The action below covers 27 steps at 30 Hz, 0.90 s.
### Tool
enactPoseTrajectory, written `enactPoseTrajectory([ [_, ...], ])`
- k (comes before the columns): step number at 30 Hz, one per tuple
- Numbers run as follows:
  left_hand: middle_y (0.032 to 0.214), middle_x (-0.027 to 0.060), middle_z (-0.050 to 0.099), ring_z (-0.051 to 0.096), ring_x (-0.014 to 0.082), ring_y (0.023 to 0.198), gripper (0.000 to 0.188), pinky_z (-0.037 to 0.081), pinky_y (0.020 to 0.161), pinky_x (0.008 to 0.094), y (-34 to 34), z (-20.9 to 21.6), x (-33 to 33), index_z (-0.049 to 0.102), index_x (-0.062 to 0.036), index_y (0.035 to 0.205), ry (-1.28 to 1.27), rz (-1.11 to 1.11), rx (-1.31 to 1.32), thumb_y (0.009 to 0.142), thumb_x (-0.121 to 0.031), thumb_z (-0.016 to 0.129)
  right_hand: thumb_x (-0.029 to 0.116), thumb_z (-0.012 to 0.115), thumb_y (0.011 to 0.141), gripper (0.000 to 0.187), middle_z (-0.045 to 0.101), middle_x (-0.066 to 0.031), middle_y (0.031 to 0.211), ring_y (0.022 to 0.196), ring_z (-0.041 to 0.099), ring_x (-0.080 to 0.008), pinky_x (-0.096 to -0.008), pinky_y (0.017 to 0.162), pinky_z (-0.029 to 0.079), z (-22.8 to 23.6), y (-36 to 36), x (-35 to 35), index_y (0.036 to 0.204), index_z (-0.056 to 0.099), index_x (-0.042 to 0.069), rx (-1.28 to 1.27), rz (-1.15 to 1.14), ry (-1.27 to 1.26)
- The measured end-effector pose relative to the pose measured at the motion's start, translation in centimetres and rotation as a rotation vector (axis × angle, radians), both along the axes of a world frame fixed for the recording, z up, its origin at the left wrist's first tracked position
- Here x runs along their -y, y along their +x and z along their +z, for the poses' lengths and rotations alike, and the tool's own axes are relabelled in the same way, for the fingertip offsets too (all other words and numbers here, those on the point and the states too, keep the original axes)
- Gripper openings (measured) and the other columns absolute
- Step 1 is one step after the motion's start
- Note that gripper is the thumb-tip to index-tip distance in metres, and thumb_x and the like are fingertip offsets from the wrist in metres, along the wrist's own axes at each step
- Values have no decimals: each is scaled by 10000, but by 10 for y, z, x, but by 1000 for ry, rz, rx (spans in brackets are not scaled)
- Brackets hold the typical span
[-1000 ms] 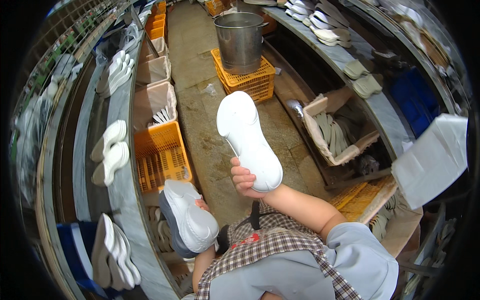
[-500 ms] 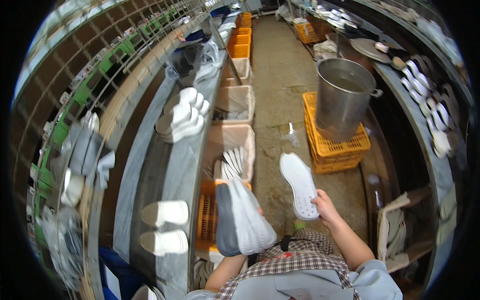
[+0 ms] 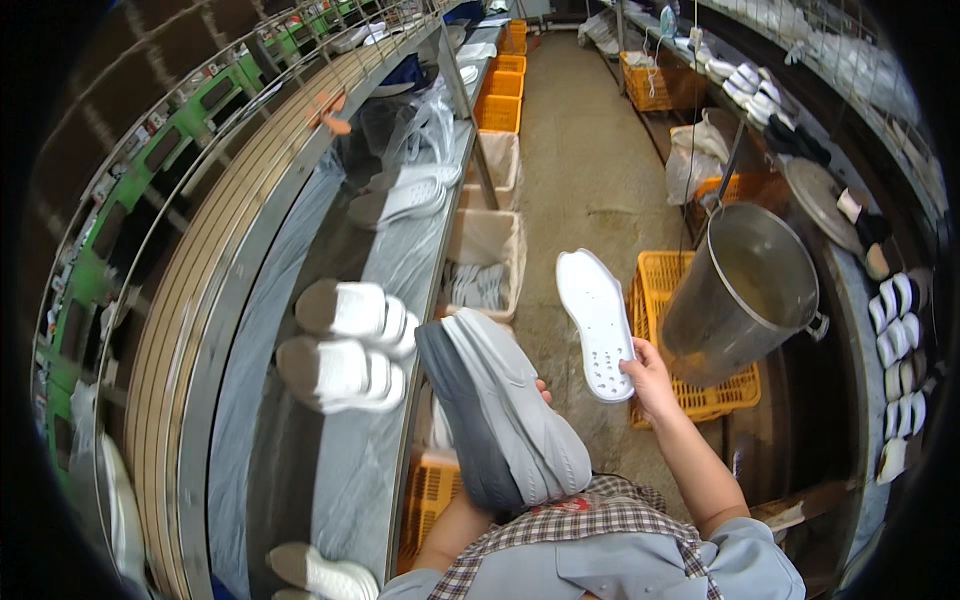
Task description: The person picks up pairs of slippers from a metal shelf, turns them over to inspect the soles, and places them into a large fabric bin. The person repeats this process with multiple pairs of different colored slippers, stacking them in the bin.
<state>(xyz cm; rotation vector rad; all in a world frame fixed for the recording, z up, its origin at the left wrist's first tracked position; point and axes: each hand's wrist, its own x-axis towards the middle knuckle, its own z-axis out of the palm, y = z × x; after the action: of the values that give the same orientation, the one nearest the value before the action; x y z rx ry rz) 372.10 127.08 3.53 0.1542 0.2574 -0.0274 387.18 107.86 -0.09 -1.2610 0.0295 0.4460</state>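
My right hand (image 3: 652,382) grips a white shoe sole (image 3: 595,320) by its lower end, thumb over the face with small holes. Close to my apron, my left hand (image 3: 544,390) is wrapped round a stack of grey shoe soles (image 3: 515,400). Only its fingertips show past the stack's right side; the rest is hidden behind it. The outermost sole on the left is a darker grey. A gap separates the white sole from the stack.
A grey bench (image 3: 350,440) on my left bears rows of white soles (image 3: 350,375). Lined crates (image 3: 520,255) stand beneath it along the aisle. On the right, a large metal pot (image 3: 735,310) sits on yellow crates (image 3: 645,280). A right-hand shelf holds more white soles (image 3: 900,345).
The grey stack has come up nearer to my view and tilted. My right hand still holds the white sole, now slightly higher. The bench rows and pot have shifted in view.
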Motion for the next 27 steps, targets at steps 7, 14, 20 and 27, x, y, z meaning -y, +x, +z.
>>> enactPoseTrajectory([
  [7, 1206, 153, 493, 478, 302, 1162, 574, 336, 1066, 445, 131, 7, -71, 370, 4, 1303, -180, 36, 143, 916, -388, 531, -8, 521, 840, 367, 603, -113, 1090, 972, 583, -167, -291, 848, 472, 27, 161, -88, 1207, 506, -32, 175, 22, -44],
  [14, 1243, 147, 474, 448, 270, 1212, 575, 309, 1070, 462, 208, 20, -113, 342, -14, 1329, -361, 201, 322, 935, -410, 479, 29, 557, 816, 317, 636, -58, 1010, 900, 580, -122, -258, 814, 450, 26, 307, -206, 1129, 585, -15, 261, 196, -33],
  [20, 1324, 132, 452, 465, 252, 1212, 617, 293, 1070, 392, 263, 22, -128, 302, -36, 1383, -124, 764, 107, 930, -421, 470, 70, 582, 790, 293, 659, -62, 916, 829, 597, -137, -267, 763, 468, 32, 415, -330, 1059, 633, -33, 295, 486, 10],
  [27, 1354, 135, 438, 492, 219, 1183, 576, 383, 1004, 355, 308, 26, -129, 311, -88, 1407, 37, 1134, -90, 945, -392, 473, 228, 631, 808, 334, 634, -172, 1028, 941, 598, -270, -360, 858, 457, 37, 460, -462, 1059, 644, 8, 955, 695, -168],
])
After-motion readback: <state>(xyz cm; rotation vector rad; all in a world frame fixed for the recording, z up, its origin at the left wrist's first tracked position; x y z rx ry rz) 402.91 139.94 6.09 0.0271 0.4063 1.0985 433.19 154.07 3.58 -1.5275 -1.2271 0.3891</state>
